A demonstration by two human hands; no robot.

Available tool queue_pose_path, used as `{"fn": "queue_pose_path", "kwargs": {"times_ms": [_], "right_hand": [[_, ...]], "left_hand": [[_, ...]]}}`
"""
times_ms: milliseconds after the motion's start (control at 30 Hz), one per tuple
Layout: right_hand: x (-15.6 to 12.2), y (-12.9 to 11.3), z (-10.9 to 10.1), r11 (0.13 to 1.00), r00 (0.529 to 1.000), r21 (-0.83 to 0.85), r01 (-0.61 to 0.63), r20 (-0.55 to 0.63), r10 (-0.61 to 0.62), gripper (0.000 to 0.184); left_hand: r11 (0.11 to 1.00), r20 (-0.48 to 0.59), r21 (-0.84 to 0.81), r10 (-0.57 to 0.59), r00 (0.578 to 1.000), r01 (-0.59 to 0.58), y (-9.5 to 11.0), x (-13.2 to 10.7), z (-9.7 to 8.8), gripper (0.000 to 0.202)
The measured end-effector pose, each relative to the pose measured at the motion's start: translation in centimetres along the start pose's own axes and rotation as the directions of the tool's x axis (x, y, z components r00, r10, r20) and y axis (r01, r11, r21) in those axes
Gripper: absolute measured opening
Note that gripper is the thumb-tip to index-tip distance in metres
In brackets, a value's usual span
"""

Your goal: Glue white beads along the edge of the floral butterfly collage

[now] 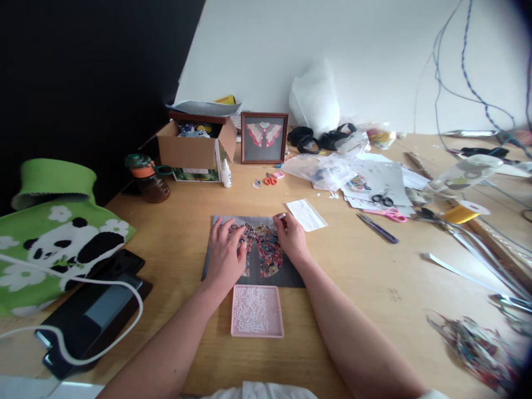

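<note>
A grey card [216,265] lies on the wooden table in front of me, with a floral paper garment shape [266,249] stuck on it. My left hand [225,252] rests flat on the card's left part, fingers stretched out over the floral piece. My right hand [291,235] sits at the card's upper right corner, fingers pinched together near the collar; what they hold is too small to name. A pink tray [257,311] of small white beads sits just below the card, between my forearms.
A cardboard box [195,147], a framed paper garment [264,137], a glue bottle [226,173] and a brown bottle [148,178] stand behind. Scissors [383,199], papers and plastic bags clutter the right. A green panda bag [54,238] and a dark tablet [89,310] lie left.
</note>
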State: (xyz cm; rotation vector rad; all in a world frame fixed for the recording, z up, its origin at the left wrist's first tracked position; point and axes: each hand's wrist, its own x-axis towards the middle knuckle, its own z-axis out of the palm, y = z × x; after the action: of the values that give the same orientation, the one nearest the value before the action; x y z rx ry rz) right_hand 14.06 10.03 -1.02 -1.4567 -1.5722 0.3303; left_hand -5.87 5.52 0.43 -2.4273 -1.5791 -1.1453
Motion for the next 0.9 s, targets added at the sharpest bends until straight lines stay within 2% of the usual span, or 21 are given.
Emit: {"fn": "queue_pose_path", "kwargs": {"times_ms": [900], "right_hand": [[-0.07,0.10,0.05,1.000,1.000,-0.008,-0.001,0.005,0.001,0.026]], "left_hand": [[0.999,0.039,-0.033,0.003,0.999,-0.001,-0.24,-0.20,0.30,0.034]]}}
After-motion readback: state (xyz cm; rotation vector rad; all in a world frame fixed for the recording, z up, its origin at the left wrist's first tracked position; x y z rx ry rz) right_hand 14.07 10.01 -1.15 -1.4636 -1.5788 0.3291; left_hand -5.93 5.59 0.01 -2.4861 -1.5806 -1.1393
